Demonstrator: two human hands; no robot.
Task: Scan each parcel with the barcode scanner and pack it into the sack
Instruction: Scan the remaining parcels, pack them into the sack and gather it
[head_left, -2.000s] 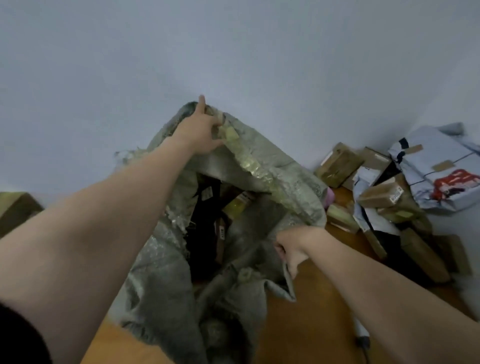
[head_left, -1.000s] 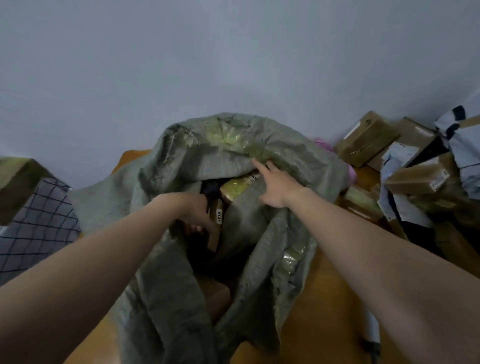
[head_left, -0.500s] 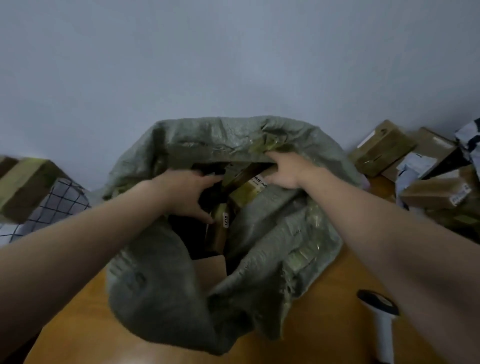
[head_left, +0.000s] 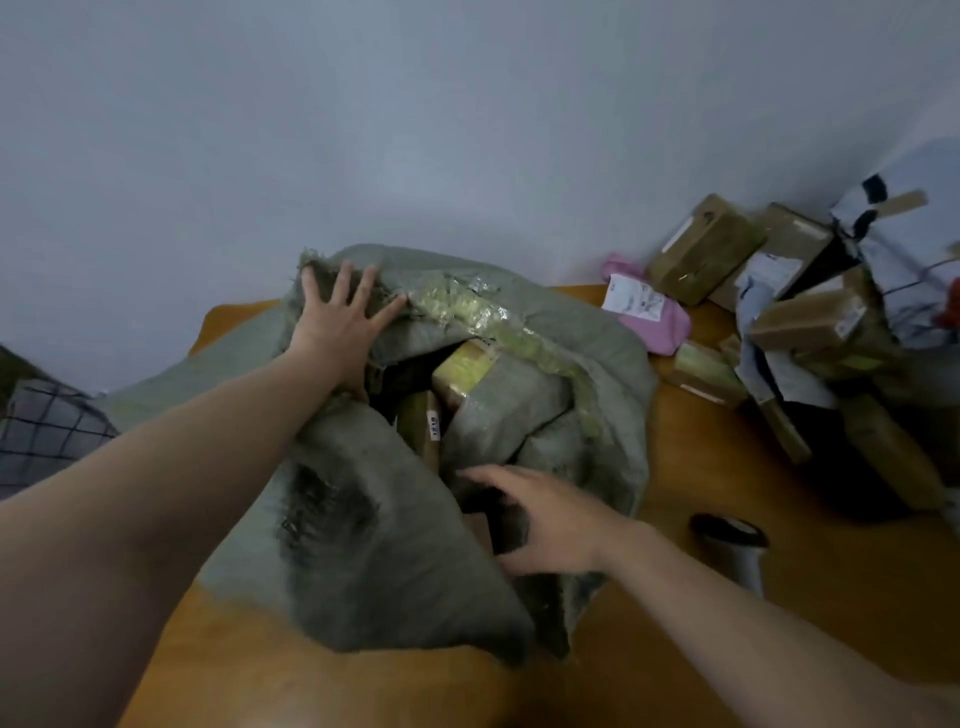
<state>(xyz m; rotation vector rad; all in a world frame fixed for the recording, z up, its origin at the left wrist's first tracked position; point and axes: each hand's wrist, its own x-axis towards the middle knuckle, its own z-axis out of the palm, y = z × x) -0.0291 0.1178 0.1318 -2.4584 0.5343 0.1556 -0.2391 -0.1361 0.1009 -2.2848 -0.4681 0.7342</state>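
Left hand (head_left: 337, 317): fingers straight and spread wide, palm flat on the far rim of the sack (head_left: 374, 545), at 11 o'clock of the sack mouth. It presses the fabric down and does not curl around it.

Right hand (head_left: 550, 525): fingers loosely extended and parted, thumb out, pointing toward 9 o'clock. It sits at the near edge of the mouth, at 5 o'clock of the opening, over a dark fold. It holds nothing; contact with the fabric cannot be confirmed (motion blur).

The sack is grey-green woven material, slumped on the wooden table (head_left: 691, 467), mouth open upward. A strip of shiny tape runs along its far rim toward 2 o'clock.

Sack contents visible through the mouth:
- a yellow-taped box (head_left: 462, 366) at 12 o'clock of the opening;
- a brown box (head_left: 418, 415) just below it, standing on edge, with a white label strip;
- further parcels under a grey inner fold, not identifiable.

The barcode scanner (head_left: 732, 551) stands on the table at 3 o'clock of the right hand, apart from it and untouched.

A pink parcel (head_left: 654, 312) lies at 2 o'clock of the sack, just beside it. A pile of parcels (head_left: 810, 322) of cardboard boxes and grey mailers occupies the table's far right corner.
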